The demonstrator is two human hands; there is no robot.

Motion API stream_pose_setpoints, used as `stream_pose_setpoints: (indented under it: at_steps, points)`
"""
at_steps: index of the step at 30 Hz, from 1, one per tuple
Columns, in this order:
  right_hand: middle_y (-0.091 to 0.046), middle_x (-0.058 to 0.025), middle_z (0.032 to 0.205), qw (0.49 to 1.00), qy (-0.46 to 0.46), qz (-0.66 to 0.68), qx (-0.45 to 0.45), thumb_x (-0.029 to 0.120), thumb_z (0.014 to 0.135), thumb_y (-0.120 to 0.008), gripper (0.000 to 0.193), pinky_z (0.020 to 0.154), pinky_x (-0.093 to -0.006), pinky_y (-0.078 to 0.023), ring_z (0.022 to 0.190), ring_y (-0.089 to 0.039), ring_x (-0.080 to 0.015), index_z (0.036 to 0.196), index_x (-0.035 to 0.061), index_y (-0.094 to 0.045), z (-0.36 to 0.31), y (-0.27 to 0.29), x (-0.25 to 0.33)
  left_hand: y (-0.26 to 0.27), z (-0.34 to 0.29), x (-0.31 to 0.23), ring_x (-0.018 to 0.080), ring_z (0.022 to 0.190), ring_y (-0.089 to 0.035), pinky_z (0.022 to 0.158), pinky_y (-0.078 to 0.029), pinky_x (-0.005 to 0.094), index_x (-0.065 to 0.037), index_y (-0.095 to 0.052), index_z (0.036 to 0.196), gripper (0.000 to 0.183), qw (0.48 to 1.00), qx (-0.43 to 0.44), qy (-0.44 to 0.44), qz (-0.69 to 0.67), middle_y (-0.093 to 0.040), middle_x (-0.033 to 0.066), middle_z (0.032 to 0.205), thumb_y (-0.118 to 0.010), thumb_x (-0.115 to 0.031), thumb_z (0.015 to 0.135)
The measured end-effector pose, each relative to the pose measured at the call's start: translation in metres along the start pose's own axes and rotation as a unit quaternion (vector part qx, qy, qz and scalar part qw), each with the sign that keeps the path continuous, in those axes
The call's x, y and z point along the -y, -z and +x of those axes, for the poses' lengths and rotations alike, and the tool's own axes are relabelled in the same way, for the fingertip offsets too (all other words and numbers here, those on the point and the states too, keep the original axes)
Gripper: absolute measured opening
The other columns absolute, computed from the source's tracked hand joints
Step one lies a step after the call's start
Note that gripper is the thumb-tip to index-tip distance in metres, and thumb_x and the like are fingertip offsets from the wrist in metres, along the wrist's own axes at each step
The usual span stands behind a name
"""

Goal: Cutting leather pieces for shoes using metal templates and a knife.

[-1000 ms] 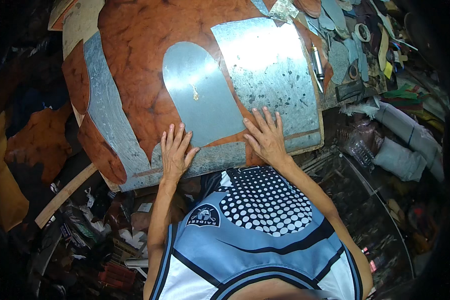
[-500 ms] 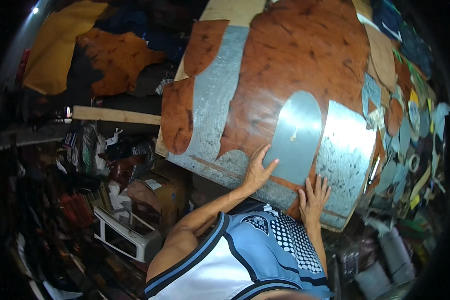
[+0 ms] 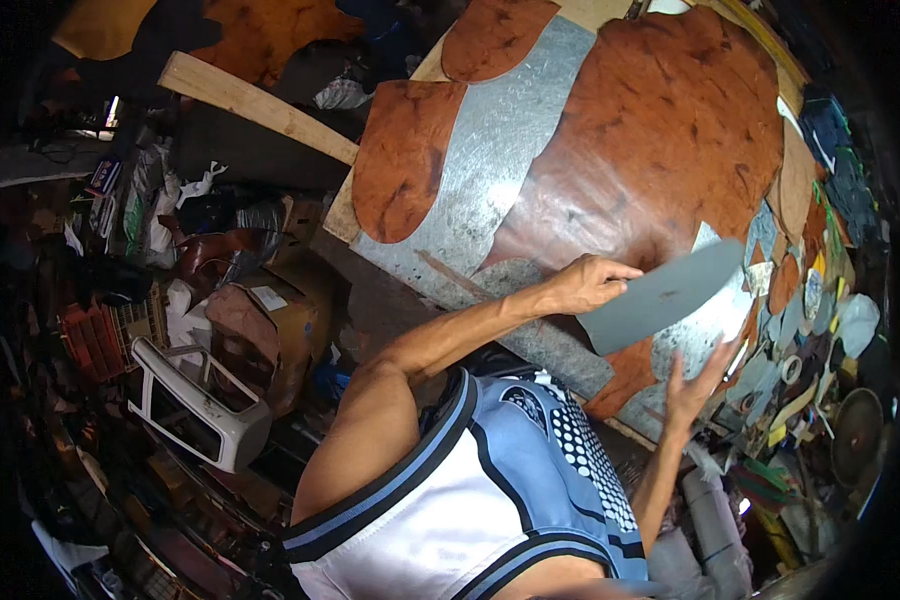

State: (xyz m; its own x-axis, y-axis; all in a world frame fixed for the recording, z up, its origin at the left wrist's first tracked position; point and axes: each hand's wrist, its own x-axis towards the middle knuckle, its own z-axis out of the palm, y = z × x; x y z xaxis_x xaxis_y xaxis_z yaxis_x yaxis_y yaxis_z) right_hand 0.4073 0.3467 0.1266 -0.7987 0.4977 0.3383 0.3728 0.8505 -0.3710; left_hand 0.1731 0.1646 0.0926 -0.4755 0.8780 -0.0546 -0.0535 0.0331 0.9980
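Observation:
My left hand (image 3: pixel 588 286) pinches the edge of a flat grey template plate (image 3: pixel 667 297) with one rounded end. It holds the plate tilted above the work board. My right hand (image 3: pixel 696 388) is open with fingers apart, over the board's right part, close to a thin pen-like tool (image 3: pixel 738 362) by the board's edge. Beneath the plate and beyond it spreads a large reddish-brown leather hide (image 3: pixel 670 130) with dark mottling. Two cut leather pieces, one nearer (image 3: pixel 407 160) and one farther (image 3: pixel 497 38), lie left of it on the grey metal sheet (image 3: pixel 505 130).
A wooden bar (image 3: pixel 255 108) juts from the board's left side. At lower left are a white plastic frame (image 3: pixel 205 405), a cardboard box (image 3: pixel 305 310) and a red crate (image 3: pixel 92 338). Leather scraps and a tape roll (image 3: pixel 791 370) crowd the right side.
My left hand has lifted the plate off the leather and tilted it, moving it right. My right hand has moved right, off the board's front edge. The view has shifted.

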Motion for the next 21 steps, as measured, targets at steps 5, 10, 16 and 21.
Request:
stream_pose_setpoints:
  at_steps: [5,10,16,21]
  points:
    - [-0.055,-0.0177,0.135,0.977,0.101,-0.147,0.119,0.015,0.086,-0.073,0.055,0.109,-0.0483,-0.034,0.13,-0.048,-0.0344,0.137,0.007,-0.053,0.069,0.056,0.03,0.026,-0.016,-0.033,0.028,0.096,-0.071,0.084,-0.054,0.0343,-0.002,-0.068,0.118,0.034,0.991,0.128,-0.014,0.044,-0.071,0.0222,0.106,-0.057,-0.01,0.087]
    - [-0.058,-0.0016,0.085,0.882,-0.227,0.245,0.334,0.017,0.093,-0.067,0.019,0.074,-0.0271,-0.042,0.081,-0.051,-0.0112,0.098,-0.0009,-0.063,0.033,0.037,0.034,0.092,-0.04,-0.01,0.0259,0.103,-0.068,0.091,-0.053,0.0366,-0.005,-0.069,0.118,0.039,0.985,0.062,0.009,0.16,-0.07,0.0196,0.112,-0.068,-0.033,0.091]
    - [-0.062,0.0045,0.092,0.771,-0.407,0.449,0.197,0.018,0.094,-0.066,0.017,0.08,-0.0205,-0.041,0.085,-0.053,-0.006,0.104,0.0039,-0.065,-0.063,-0.028,-0.011,0.211,-0.072,0.049,0.0447,0.119,-0.055,0.101,-0.045,0.0483,0.002,-0.062,0.124,0.062,0.624,-0.345,0.056,0.699,-0.059,0.029,0.126,-0.069,-0.045,0.085]
    - [-0.065,0.0024,0.097,0.757,-0.444,0.459,0.137,0.015,0.094,-0.067,0.019,0.085,-0.0213,-0.043,0.089,-0.057,-0.0075,0.107,0.002,-0.066,-0.091,-0.04,-0.023,0.233,-0.069,0.061,0.0447,0.113,-0.06,0.095,-0.049,0.0479,0.001,-0.064,0.124,0.05,0.698,-0.326,0.046,0.636,-0.062,0.0287,0.122,-0.06,-0.037,0.09]
